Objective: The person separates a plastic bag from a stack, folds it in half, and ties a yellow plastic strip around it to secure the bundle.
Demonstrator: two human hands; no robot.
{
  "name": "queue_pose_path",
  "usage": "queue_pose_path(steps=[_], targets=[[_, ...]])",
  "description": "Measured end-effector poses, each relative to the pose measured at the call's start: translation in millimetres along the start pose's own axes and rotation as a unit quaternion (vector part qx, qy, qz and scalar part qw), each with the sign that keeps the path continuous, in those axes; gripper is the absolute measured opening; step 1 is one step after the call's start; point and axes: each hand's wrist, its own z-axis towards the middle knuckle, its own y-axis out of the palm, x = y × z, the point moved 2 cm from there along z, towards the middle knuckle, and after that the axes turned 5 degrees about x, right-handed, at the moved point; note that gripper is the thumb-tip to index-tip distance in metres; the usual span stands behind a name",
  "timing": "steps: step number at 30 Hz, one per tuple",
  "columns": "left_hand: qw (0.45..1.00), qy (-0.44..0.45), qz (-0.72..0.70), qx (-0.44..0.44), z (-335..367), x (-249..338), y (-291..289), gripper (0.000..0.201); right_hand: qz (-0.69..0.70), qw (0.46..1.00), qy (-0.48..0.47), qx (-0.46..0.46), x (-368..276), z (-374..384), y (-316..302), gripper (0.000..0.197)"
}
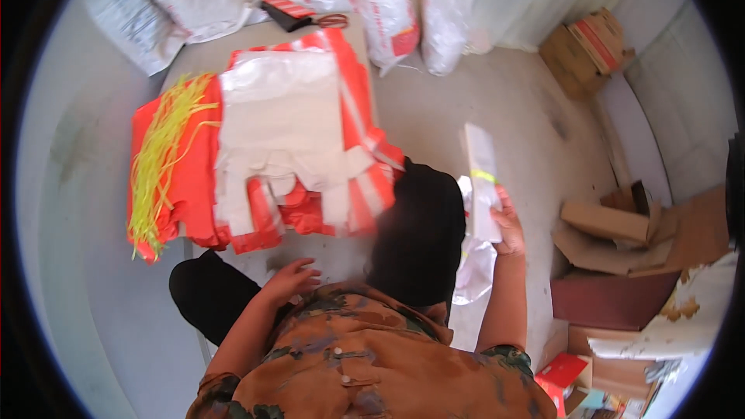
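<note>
My right hand (508, 226) grips a folded white bundle of plastic bags (480, 154), held upright out to my right. A yellow tie runs around the middle of that bundle. Below it, beside my right leg, lies more white plastic (474, 273); its shape is partly hidden. My left hand (293, 279) hovers over my lap, fingers loosely apart and holding nothing. In front of me a flat stack of white vest-handled bags (283, 105) rests on red-and-white plastic bags (358, 101). Yellow strips of tie (167, 159) lie in a bunch on the red plastic at the left.
A pair of scissors (330, 21) and a black object with red stripes (287, 15) sit at the table's far edge. Full white sacks (388, 12) stand behind. Cardboard boxes (582, 54) are at the far right, with open cardboard (613, 229) nearer.
</note>
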Motion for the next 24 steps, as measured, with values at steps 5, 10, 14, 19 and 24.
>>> queue_pose_path(steps=[5, 10, 14, 19, 24], targets=[[0.996, -0.069, -0.033, 0.052, 54.3, -66.1, -45.8, 0.049, -0.187, 0.948, 0.157, 0.207, 93.9, -49.5, -161.8, 0.072], [0.997, -0.066, -0.011, 0.037, 65.4, -39.2, -20.5, 0.047, -0.324, 0.894, 0.218, 0.22, 149.1, -71.6, -235.6, 0.072], [0.996, -0.067, 0.057, 0.01, 74.8, -87.6, -68.5, 0.046, -0.384, 0.877, 0.207, 0.2, 163.2, -30.2, -199.3, 0.074], [0.993, -0.097, 0.017, 0.066, 63.4, -68.0, -48.1, 0.047, -0.298, 0.908, 0.139, 0.261, 205.6, -30.0, -225.8, 0.093], [0.998, -0.067, -0.006, 0.014, 76.8, -84.6, -61.0, 0.048, -0.259, 0.866, 0.213, 0.372, 320.0, -58.2, -304.0, 0.108]])
